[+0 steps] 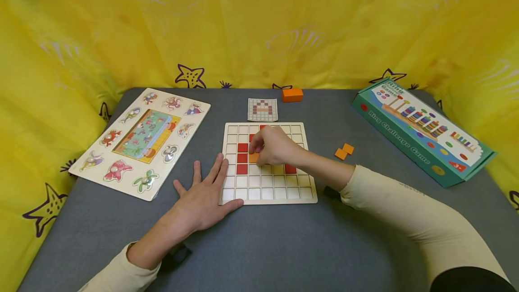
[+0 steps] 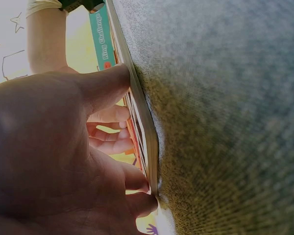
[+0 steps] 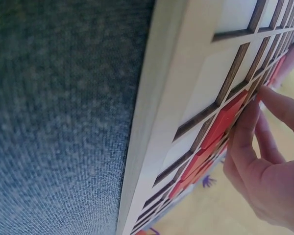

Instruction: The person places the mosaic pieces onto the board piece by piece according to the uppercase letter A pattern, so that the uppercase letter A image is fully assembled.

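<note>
A pale square grid board [image 1: 271,201] lies flat on the table, with several red tiles [image 1: 242,157] in its cells. Bent over the board, my right hand [image 1: 277,144] pinches an orange tile [image 1: 253,158] at a cell just right of the left red column; its fingertips partly cover the tile. In the right wrist view the thumb and fingers meet close over the grid, beyond a red tile [image 3: 223,120]. Fingers spread, my left hand [image 1: 204,202] rests against the board's left side, thumb at the near left corner. The left wrist view shows that thumb [image 2: 105,88] along the board's edge.
Behind the board lie a small grid pattern card [image 1: 262,118] and an orange block [image 1: 292,95]. Two loose orange tiles [image 1: 344,151] are to the right. A sea-animal puzzle board [image 1: 139,143] occupies the left, and a green game box [image 1: 421,132] the right. Yellow cloth [image 1: 243,26] surrounds the table.
</note>
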Demonstrator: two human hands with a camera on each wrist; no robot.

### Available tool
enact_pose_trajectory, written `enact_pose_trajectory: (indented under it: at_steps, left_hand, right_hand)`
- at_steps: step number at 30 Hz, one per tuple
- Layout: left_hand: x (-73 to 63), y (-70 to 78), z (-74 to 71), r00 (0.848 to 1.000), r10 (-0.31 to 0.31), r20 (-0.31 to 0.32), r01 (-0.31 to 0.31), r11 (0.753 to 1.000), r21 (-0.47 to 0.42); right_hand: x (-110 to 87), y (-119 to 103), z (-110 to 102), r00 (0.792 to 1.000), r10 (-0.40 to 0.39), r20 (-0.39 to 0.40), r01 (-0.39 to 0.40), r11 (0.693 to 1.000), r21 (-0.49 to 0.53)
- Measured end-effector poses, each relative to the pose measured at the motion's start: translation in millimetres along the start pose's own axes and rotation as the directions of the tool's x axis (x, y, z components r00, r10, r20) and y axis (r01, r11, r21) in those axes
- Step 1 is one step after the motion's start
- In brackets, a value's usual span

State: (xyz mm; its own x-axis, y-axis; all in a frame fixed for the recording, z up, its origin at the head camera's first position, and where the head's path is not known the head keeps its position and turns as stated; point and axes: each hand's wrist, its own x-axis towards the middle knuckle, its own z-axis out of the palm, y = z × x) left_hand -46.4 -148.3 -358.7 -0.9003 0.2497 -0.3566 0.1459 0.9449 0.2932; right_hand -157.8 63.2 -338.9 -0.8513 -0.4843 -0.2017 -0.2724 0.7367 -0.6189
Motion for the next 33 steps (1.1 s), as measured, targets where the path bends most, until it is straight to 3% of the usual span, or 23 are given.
enact_pose_trajectory:
  at_steps: [10,22,33]
  left_hand:
    - [0.8,0.2,0.4,1.0,0.002,-0.008,-0.002,1.0,0.011]
    - [0.9,0.8,0.1,1.0,-0.001,-0.001,0.001,1.0,0.014]
    - [0.2,0.7,-0.2,1.0,-0.006,0.006,0.006,1.0,0.005]
  right_hand:
    - [0.0,2.0,-0.7,1.0,0.014,0.015,-0.015,1.0,0.006]
    - [-2.6,11.0,-5.0,0.999,0.003,0.034,-0.006,0.996,0.089]
    - [-15.5,16.3,-16.2,1.0,0.005,0.028,-0.008,0.992,0.123]
